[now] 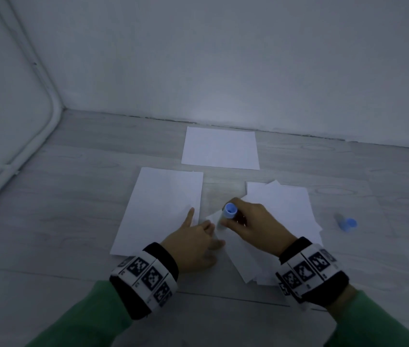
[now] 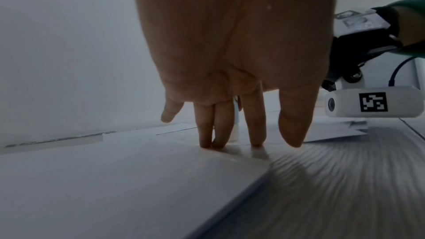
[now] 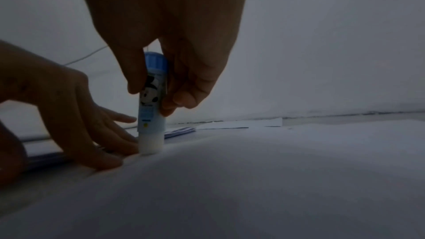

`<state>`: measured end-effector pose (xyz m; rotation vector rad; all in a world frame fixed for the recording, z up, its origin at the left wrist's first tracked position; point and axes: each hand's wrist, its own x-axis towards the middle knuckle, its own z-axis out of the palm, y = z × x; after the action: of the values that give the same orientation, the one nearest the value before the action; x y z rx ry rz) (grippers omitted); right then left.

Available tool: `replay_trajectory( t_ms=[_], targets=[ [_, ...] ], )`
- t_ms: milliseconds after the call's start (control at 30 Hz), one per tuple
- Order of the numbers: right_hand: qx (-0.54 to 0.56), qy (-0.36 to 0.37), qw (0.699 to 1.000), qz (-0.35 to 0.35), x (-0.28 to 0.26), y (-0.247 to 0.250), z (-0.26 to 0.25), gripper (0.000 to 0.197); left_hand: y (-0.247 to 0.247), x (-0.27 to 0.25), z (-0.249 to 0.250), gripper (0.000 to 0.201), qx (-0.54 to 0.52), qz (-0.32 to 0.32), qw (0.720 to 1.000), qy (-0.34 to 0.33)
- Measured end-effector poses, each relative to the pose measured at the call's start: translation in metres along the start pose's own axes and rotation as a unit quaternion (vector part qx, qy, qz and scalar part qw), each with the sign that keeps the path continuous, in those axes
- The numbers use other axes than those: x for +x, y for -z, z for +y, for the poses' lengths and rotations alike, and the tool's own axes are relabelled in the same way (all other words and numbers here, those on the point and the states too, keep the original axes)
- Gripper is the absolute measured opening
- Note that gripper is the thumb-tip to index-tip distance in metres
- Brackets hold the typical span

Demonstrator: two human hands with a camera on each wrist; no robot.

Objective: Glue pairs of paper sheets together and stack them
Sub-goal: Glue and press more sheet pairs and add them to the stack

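Glue stick (image 3: 151, 104), uncapped and upright, pinched between the thumb and fingers of our right hand (image 1: 256, 222), its pale glue end pressed onto the near-left corner of the top sheet (image 1: 219, 219) of a loose, fanned pile of paper (image 1: 283, 221). Our left hand (image 1: 193, 242) lies just left of the stick, fingers straight and spread; the left fingertips (image 2: 216, 143) bear down on paper close to the glue end, while the index finger points away over the neighbouring stack (image 1: 160, 211).

Worked outward from the grip: we judge that the stick should stay near vertical, so the whole glue face meets the paper, with light, even pressure. Strokes should run away from the pinning fingertips, never towards them, or the thin sheet will buckle. The holding hand should keep close to the stroke and shift as the stroke advances. Corners and edges need coverage first, since they lift first.

To the left lies the squarer stack of sheets; a further white stack (image 1: 219, 147) lies far, near the wall. Which of these holds finished pairs we cannot tell. A blue cap (image 1: 347, 222) rests on the wood-grain floor (image 1: 373, 246), well right of the pile, near enough for recapping before the glue dries.
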<state>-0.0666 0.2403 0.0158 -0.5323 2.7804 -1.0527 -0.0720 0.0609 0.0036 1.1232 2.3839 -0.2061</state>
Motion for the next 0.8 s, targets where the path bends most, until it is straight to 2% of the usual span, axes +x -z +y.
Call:
replay_trajectory(
  t_ms=[533,733,800],
  targets=[
    [-0.024,0.035,0.998,-0.044,-0.054,0.009,0.001,0.017,0.004,0.003,0.009,0.047,0.015,-0.008,1.0,0.022],
    [-0.015,0.032,0.996,-0.083,-0.076,0.015,0.004,0.017,0.006,0.01,0.026,0.055,0.002,0.003,0.997,0.077],
    [0.027,0.02,0.997,-0.066,-0.078,0.021,0.005,0.014,0.007,0.015,0.033,0.059,0.002,-0.001,0.995,0.095]
  ],
)
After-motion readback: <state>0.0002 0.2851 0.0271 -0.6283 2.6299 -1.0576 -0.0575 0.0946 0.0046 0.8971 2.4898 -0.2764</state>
